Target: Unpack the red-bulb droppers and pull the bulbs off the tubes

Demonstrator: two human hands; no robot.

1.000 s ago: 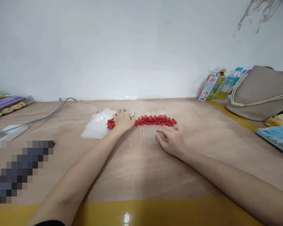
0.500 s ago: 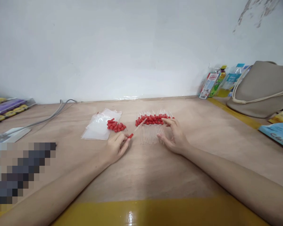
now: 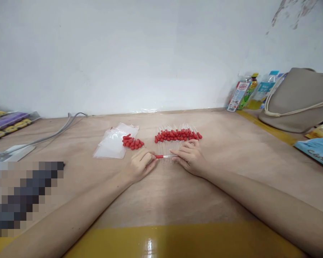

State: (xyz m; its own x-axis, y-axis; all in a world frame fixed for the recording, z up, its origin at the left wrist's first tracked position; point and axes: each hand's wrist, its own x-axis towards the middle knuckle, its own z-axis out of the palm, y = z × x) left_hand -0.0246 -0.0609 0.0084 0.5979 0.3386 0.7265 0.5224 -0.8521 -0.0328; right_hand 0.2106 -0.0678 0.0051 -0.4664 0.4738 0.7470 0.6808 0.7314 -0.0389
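My left hand point(image 3: 143, 163) pinches the red rubber bulb end of a glass dropper point(image 3: 165, 156). The dropper lies level between my two hands, its clear tube running to the right. On the tube's other end, the fingers of my right hand point(image 3: 190, 157) are closed. Just beyond my hands lies a row of glass droppers with red bulbs point(image 3: 177, 134), tubes pointing both toward and away from me. A smaller heap of red bulbs point(image 3: 133, 142) sits left of the row, by a stack of clear plastic bags point(image 3: 111, 143).
At the back right stand a carton point(image 3: 239, 96), drink bottles point(image 3: 266, 87) and a grey bag point(image 3: 298, 100). A blue packet point(image 3: 316, 152) lies at the right. Left are a grey cable point(image 3: 61, 129) and a purple-yellow package point(image 3: 10, 123). Yellow tape point(image 3: 123, 242) covers the table's near edge.
My left hand has moved slightly right, and the dropper has turned from slanted to level. My right hand has come left and closed on the tube's far end.
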